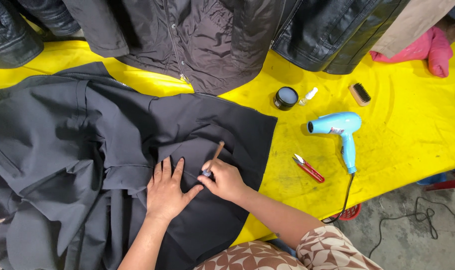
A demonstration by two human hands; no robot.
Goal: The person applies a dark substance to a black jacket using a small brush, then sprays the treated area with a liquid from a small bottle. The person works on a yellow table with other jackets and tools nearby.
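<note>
A dark grey jacket lies spread over the yellow table. My left hand presses flat on the jacket's fabric, fingers apart. Just to its right, my right hand grips a small brush with a wooden handle, its tip touching the fabric between the two hands. The handle slants up and to the right.
A black round tin, a small clear dropper bottle and a wooden bristle brush sit at the back. A blue hair dryer and red thread snips lie to the right. Dark jackets hang behind; pink cloth far right.
</note>
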